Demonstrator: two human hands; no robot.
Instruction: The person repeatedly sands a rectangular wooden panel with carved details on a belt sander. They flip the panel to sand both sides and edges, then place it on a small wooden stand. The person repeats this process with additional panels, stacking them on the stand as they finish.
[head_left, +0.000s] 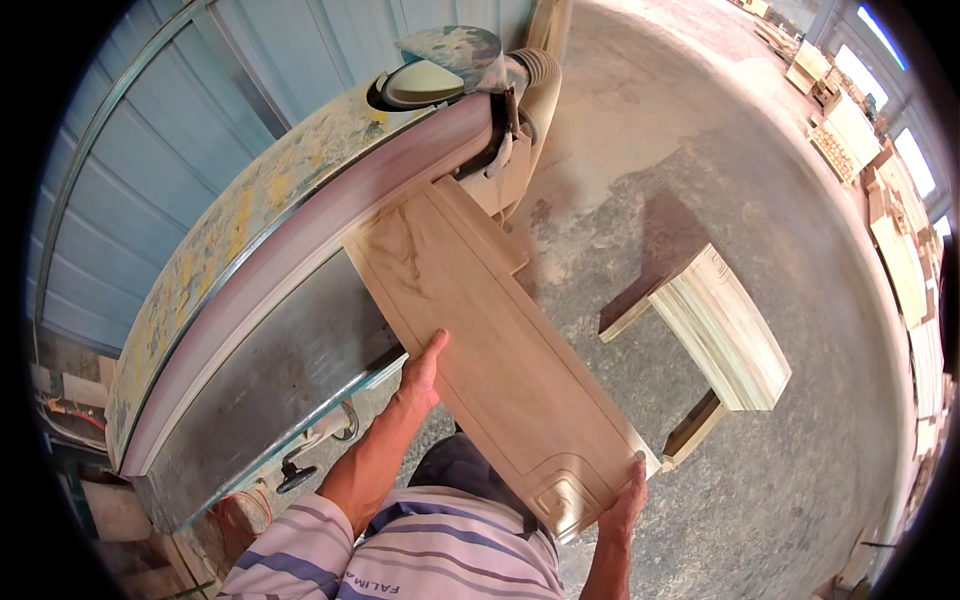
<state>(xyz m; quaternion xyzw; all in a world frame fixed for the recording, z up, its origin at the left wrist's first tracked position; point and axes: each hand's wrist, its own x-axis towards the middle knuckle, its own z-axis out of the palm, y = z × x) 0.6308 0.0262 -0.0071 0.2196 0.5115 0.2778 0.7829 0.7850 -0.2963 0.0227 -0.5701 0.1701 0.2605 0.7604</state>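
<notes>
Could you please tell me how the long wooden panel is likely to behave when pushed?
The wooden panel is probably stiff, since its overhanging long edges look straight. Being broad and flat, it seems unlikely to roll. It could tip if released, as most of it extends beyond the metal table.

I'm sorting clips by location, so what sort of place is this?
Probably a woodworking shop: there's a long machine with a dusty pink belt, seemingly a sander, a flat brown rectangular wooden panel with its end at the belt, and pale wooden stacks along the far right.
</notes>
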